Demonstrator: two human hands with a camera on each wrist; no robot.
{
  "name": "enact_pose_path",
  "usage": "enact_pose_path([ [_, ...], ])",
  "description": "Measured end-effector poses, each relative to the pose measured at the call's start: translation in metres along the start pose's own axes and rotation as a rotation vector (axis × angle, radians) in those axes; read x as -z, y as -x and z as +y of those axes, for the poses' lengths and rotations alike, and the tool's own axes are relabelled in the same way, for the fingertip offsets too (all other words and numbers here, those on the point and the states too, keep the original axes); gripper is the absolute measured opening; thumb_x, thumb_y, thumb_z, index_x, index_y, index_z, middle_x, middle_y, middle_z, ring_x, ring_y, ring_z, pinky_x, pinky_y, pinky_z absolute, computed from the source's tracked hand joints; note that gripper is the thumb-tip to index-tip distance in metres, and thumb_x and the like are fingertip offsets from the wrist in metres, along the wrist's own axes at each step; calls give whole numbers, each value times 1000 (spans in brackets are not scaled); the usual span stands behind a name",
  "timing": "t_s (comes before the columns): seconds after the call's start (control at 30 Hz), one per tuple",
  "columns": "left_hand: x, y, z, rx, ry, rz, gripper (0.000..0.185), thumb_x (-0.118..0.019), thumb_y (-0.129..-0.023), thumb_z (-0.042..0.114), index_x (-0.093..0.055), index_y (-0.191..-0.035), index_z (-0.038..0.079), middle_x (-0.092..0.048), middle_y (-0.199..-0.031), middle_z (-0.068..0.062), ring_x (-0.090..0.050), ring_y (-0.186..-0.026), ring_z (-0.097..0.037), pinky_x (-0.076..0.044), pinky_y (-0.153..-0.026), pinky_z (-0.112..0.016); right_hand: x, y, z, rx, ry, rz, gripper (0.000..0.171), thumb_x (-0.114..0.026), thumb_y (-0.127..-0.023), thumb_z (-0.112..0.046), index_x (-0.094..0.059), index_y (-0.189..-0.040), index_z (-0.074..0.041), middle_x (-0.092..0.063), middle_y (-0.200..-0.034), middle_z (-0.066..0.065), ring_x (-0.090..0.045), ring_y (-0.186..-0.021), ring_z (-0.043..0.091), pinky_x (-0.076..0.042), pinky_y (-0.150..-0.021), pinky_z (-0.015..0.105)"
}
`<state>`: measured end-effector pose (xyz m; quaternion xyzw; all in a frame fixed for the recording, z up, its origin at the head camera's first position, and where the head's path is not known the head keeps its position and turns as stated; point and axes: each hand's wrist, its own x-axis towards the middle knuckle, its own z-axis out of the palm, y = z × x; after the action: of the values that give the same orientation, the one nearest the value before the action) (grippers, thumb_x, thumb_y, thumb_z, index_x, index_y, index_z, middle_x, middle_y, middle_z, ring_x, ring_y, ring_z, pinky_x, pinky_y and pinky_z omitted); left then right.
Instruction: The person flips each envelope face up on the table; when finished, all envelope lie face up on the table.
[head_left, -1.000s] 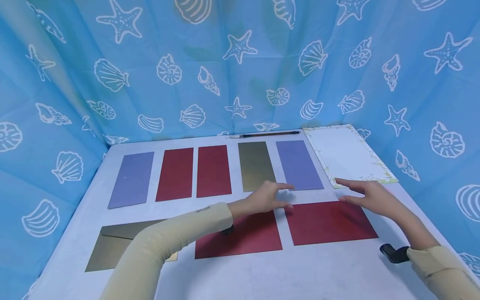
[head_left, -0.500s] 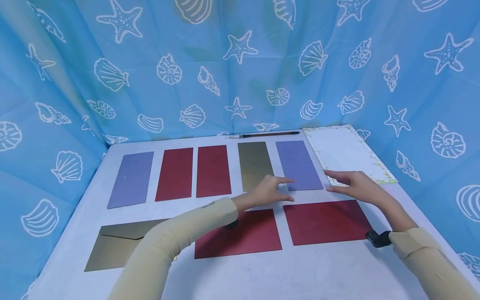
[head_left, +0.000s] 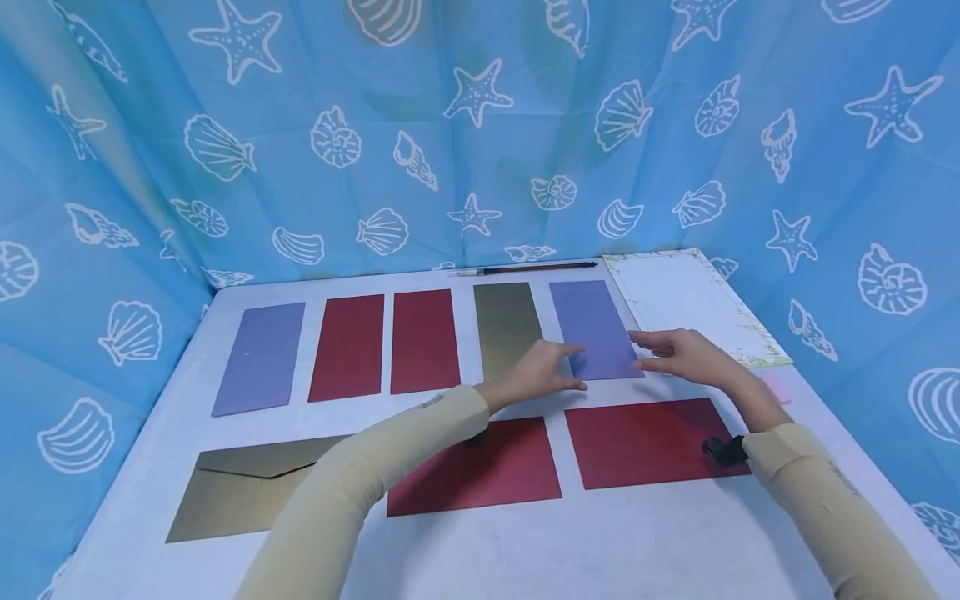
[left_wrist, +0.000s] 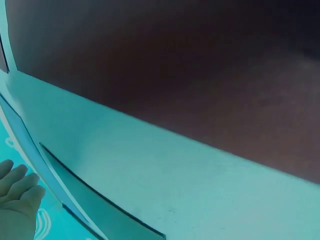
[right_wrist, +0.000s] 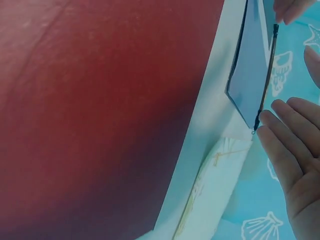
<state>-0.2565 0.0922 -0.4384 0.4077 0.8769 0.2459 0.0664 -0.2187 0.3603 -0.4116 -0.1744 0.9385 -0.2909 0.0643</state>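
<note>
My left hand (head_left: 536,371) hovers by the lower left part of a purple envelope (head_left: 600,325), thumb and fingers spread apart. On the other side of that envelope, my right hand (head_left: 690,357) has its fingertips at the lower right edge; whether they touch it, I cannot tell. Both hands hold nothing. Under the left forearm lies a red envelope (head_left: 517,475), partly hidden by the sleeve. Another red envelope (head_left: 637,442) lies below the right hand. The right wrist view shows the right hand (right_wrist: 295,165) with extended fingers.
A gold envelope (head_left: 507,325), two upright red envelopes (head_left: 347,346) and a purple one (head_left: 258,358) line the back row. Front left lies a flapped gold envelope (head_left: 225,500). A brush (head_left: 536,267), bordered paper (head_left: 675,292) and pink slip (head_left: 777,388) are also there.
My right hand has moved left and slightly away from me, from the paper's lower corner to the purple envelope's edge. The left hand has shifted slightly. The pink slip is now uncovered.
</note>
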Motion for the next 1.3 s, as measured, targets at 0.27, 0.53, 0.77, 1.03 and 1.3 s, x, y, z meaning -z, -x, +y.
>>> enact_pose_path([
  [0.27, -6, -9, 2, 68, -37, -36, 69, -77, -82, 37, -52, -139, 7, -57, -135, -6, -55, -120, -13, -43, -96, -19, -3, -10, 1, -3, -3, -23, 64, -71, -88, -31, -49, -135, 8, -53, -132, 26, -54, -118, 41, -46, -92, 52],
  [0.53, -13, -16, 6, 92, -91, -38, 71, -77, -82, 38, -51, -140, 6, -57, -135, -6, -55, -119, -12, -42, -97, -20, -9, -14, 3, -12, 5, -25, 63, -72, -88, -29, -51, -132, 10, -53, -132, 27, -53, -119, 42, -46, -93, 52],
  [0.77, -17, -20, 4, 112, -121, -33, 68, -78, -81, 38, -53, -136, 5, -62, -127, -7, -60, -108, -11, -45, -90, -18, -10, -17, 4, -22, 18, -32, 62, -72, -88, -27, -51, -133, 9, -53, -132, 26, -52, -119, 42, -46, -93, 53],
  [1.03, -16, -21, 3, 84, -165, 1, 46, -76, -83, 38, -64, -115, 7, -69, -94, -4, -59, -80, -7, -43, -68, -16, -11, -16, 2, -14, 12, -28, 59, -72, -88, -23, -51, -132, 10, -53, -131, 26, -53, -119, 42, -45, -94, 53],
  [1.3, -15, -22, 6, 77, -197, 4, 39, -74, -84, 40, -65, -104, 8, -64, -81, -2, -55, -71, -7, -40, -61, -17, -12, -13, 4, -5, -37, -12, 54, -69, -89, -13, -50, -133, 10, -53, -132, 26, -52, -120, 42, -44, -95, 53],
])
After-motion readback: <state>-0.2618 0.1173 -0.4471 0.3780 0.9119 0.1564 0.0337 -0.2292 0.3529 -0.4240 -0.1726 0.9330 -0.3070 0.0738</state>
